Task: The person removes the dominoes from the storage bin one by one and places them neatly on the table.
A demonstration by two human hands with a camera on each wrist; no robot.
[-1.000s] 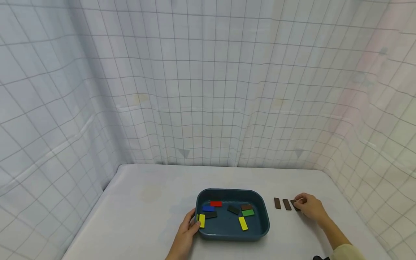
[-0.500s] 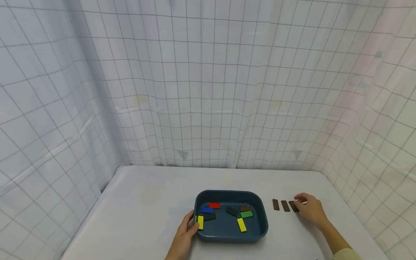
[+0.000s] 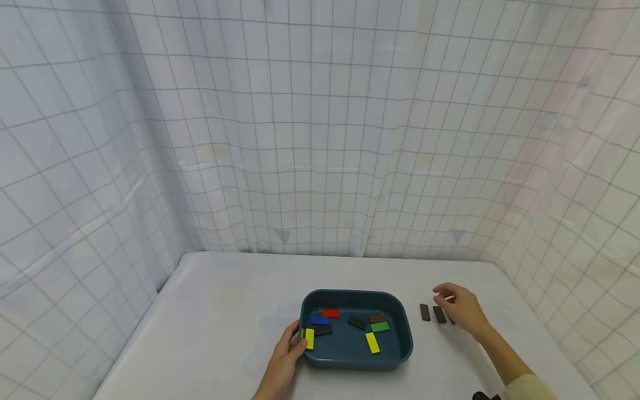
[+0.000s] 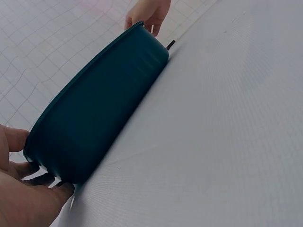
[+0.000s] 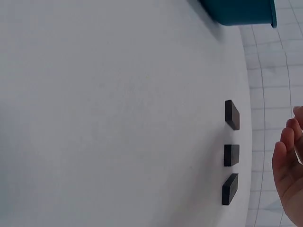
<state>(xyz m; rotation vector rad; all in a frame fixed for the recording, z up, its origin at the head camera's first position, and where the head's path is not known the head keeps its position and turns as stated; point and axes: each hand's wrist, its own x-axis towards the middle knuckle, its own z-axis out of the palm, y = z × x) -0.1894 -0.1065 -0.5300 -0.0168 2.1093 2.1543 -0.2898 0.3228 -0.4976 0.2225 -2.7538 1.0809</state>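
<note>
A dark teal plastic bin stands on the white table. My left hand grips its left side, thumb over the rim and fingers against the outer wall, as the left wrist view confirms. To the bin's right, several dark brown rectangular tiles lie in a row: a left tile, a middle tile and a right tile. Above the right end of this row hovers my right hand, its fingers loosely bent with nothing seen between them. It partly hides the right tile in the head view.
Inside the bin lie coloured tiles: red, blue, green, brown, black and yellow, among others. A white gridded curtain surrounds the table at the back and sides.
My right hand has left the right tile, rising and shifting left and away from me. The left hand keeps its hold on the bin, and the tiles lie as before.
</note>
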